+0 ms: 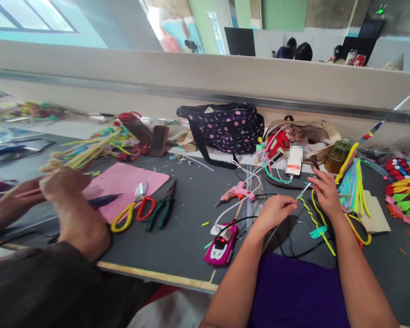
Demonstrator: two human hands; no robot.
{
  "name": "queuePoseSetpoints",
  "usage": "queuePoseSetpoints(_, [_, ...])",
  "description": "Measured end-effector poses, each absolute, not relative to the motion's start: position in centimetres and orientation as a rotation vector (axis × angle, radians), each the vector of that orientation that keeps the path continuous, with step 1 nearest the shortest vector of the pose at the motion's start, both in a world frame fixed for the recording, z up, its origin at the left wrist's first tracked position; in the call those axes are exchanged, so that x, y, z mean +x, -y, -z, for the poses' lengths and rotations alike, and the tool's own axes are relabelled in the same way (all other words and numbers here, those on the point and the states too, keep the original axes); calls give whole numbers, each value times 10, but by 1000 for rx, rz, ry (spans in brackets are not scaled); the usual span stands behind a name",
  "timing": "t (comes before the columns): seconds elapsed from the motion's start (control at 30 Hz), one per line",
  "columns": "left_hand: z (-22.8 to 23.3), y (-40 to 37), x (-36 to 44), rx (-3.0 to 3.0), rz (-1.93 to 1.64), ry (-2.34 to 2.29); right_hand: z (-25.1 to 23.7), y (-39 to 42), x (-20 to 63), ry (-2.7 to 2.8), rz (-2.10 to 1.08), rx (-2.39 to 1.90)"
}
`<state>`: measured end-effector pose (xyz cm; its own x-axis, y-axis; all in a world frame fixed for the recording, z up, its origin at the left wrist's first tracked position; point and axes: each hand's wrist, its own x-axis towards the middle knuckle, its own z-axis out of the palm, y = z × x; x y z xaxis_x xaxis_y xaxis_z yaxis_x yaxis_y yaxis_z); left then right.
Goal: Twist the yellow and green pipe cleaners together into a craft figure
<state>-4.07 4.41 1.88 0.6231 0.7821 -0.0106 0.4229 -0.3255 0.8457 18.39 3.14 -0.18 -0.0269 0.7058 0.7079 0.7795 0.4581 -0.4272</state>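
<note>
My left hand (276, 212) is closed, pinching a few thin pale wires (303, 191) whose long ends trail down past my wrist. At their upper tips, my right hand (326, 193) has its thumb and finger pinched on the wires, with the other fingers loosely bent. Below my hands lies a twisted yellow pipe-cleaner stem (307, 209) with a teal piece (318, 232) on it. More thin clear and grey rods (254, 200) lie left of my left hand, beside a pink glue gun (237, 193).
A magenta car-shaped device (222, 246) with a glowing light stands near the table edge. Scissors (133, 209), pliers (162, 207) and pink foam sheet (105, 187) lie left, beside a co-worker's hands (63, 187). Behind are a dotted bag (228, 130), phone (294, 161) and bottle (338, 155).
</note>
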Motion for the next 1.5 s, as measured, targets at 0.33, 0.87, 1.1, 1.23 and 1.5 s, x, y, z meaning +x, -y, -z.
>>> queuePoseSetpoints(0.33, [2,-48,-49,1697,-450,-913,-6,-31,187,1712,-40,-1230])
queuePoseSetpoints(0.87, [20,-66,-55,2043,-254,-1418,52,-52,192,1992,0,-1453])
queuePoseSetpoints(1.1, [25,-61,-64,2024,-257,-1433,43,-46,194,1978,-18,-1503])
queuePoseSetpoints(1.23, [25,-55,-68,2004,-305,-1423,36,-34,189,2019,82,-1647])
queuePoseSetpoints(1.5, [20,-42,-66,1977,-404,-1349,38,-11,177,2214,252,-1788])
